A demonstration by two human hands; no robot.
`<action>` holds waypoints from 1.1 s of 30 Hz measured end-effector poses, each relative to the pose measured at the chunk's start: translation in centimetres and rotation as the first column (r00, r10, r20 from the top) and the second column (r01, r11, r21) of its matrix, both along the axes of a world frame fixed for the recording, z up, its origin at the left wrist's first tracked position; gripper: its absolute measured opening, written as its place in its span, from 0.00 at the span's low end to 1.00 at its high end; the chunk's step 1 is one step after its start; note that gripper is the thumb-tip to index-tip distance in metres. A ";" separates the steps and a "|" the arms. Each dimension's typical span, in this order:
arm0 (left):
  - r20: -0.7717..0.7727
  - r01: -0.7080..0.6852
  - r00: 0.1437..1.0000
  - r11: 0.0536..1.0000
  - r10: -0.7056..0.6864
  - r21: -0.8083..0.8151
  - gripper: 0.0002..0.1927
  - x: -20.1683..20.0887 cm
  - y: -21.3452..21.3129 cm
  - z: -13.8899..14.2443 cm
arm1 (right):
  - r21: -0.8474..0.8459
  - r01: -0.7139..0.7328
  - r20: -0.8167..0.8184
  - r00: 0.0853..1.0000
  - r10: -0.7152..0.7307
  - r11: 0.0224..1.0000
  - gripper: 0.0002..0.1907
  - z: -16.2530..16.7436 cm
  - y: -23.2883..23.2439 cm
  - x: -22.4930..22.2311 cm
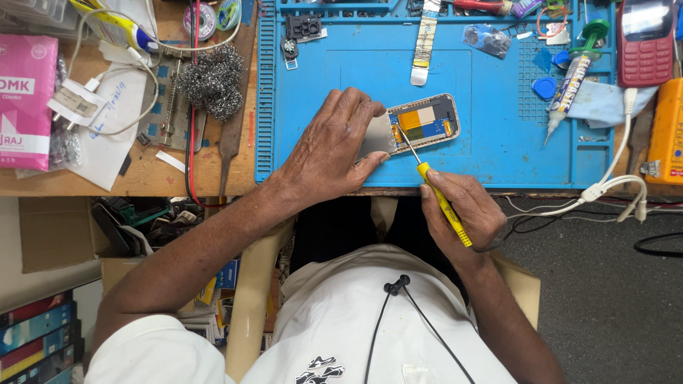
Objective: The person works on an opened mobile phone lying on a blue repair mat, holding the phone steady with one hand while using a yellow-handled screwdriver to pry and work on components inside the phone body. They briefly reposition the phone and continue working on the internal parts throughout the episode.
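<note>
Our left hand (329, 146) presses the opened phone (420, 123) flat on the blue mat (498, 153), so it stays steady while our right hand (461, 211) grips the yellow screwdriver (435, 193), tip on its board.

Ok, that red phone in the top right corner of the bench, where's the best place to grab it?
Probably by the long sides of the red phone, near its lower keypad end, coming from above. It lies flat and face up, lengthwise away from the person, on the blue mat. Its top runs out of view, and the orange box crowds the near right.
</note>
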State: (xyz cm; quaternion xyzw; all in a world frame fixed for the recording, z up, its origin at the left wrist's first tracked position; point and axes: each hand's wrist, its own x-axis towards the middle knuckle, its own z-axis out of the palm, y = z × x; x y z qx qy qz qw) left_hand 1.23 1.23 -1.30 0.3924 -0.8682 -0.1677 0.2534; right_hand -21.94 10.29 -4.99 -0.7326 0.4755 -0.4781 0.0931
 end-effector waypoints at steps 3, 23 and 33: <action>0.006 -0.011 1.000 1.000 0.010 0.012 0.32 -0.1 0.0 -0.1 | -0.004 0.001 -0.011 1.000 -0.001 1.000 0.15 0.0 0.0 0.0; -0.006 -0.005 1.000 1.000 0.005 0.002 0.31 -0.1 -0.1 -0.2 | 0.000 0.008 -0.016 1.000 -0.008 1.000 0.14 0.1 0.2 0.0; -0.011 0.003 1.000 1.000 -0.003 -0.001 0.32 -0.1 -0.1 -0.1 | 0.008 0.011 -0.022 1.000 -0.011 1.000 0.14 -0.1 0.3 0.0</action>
